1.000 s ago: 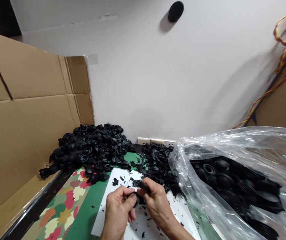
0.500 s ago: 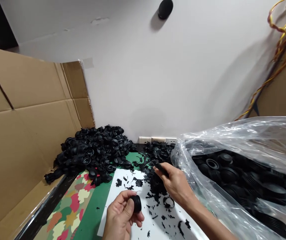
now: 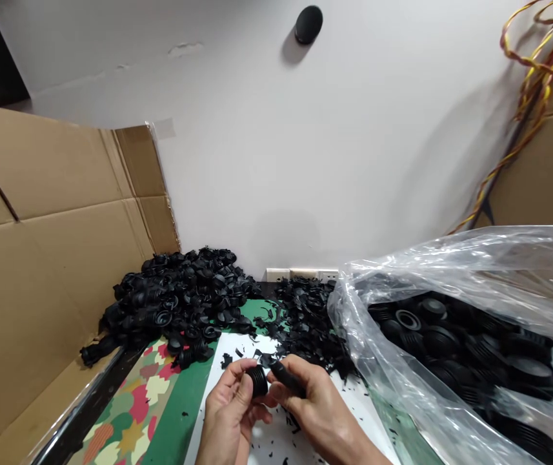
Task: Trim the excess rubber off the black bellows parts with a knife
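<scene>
My left hand (image 3: 230, 410) pinches a small black ribbed rubber bellows (image 3: 257, 381) between thumb and fingers. Closed around a black-handled tool (image 3: 288, 378), my right hand (image 3: 319, 400) holds the tool's short greyish tip at the bellows' upper rim. The exact shape of that tip is too small to make out. Under both hands lies a white sheet (image 3: 269, 445) strewn with black scraps. Beyond them, a heap of untidy black rubber parts (image 3: 184, 284) rises at the left, and a pile of black trimmings (image 3: 310, 316) lies to its right.
On the right, a clear plastic bag (image 3: 353, 303) stands open with several black ribbed parts (image 3: 443, 342) inside. A cardboard panel (image 3: 63, 174) borders the left side. Wall sockets (image 3: 302, 275) sit at the back, and yellow-brown twisted wire (image 3: 522, 145) hangs at the upper right.
My right hand has come down and left from the trimmings pile, bringing the tool to the bellows. My left hand keeps its pinch and has shifted slightly up and left.
</scene>
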A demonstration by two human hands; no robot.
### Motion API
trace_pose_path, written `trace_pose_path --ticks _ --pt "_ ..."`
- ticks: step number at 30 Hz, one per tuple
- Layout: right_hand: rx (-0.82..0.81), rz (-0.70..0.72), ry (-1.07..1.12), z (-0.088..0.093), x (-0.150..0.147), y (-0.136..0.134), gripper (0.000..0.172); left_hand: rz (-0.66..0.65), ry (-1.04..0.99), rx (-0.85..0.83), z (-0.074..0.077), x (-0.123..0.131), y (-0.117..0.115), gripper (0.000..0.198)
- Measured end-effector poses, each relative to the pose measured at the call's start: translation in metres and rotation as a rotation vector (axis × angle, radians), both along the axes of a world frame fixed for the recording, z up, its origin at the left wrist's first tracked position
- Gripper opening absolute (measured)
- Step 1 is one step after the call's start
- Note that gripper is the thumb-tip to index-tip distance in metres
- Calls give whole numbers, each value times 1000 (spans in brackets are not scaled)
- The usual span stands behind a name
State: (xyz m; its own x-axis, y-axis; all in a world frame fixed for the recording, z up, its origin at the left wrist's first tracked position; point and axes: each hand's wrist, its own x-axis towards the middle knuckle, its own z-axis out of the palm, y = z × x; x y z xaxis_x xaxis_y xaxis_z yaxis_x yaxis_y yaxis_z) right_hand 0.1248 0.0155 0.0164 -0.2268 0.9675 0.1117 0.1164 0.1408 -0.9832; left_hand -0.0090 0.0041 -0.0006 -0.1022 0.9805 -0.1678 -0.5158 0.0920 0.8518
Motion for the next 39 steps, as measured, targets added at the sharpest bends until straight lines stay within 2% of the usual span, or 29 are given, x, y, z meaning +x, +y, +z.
trace_pose_path --ticks 2,4,7,10,11,13,16,19,23,27,33,39 --pt "2 -1 -4 -1 -3 0 11 -12 69 17 -2 -1 1 39" --pt "-8 -24 -15 -1 -2 1 14 23 256 82 -2 -4 0 38" --pt "-86 -39 41 -1 1 8 15 104 645 329 7 -10 -1 35" --pt "-213 8 186 -3 2 16 20 -175 771 436 19 -12 -1 24" --pt "-249 21 226 -4 2 18 24 -194 735 401 21 -11 0 24" --pt "-294 2 268 -6 2 21 31 -189 534 234 22 -8 4 32" --pt "-256 -129 293 -9 5 19 33 -132 191 5 17 -3 10 45" --pt "-150 -221 275 -9 10 12 31 -70 29 -43 12 -1 11 49" --pt "100 -171 219 -8 8 5 19 -69 -23 -73 8 0 8 53" --pt "350 -120 208 -13 -2 5 13 -148 -26 -51 7 1 6 52" --pt "470 -252 177 -24 -4 12 11 -204 -52 -64 10 2 3 46" --pt "585 -196 -118 -19 -1 11 20 -140 47 -37 10 5 5 33"
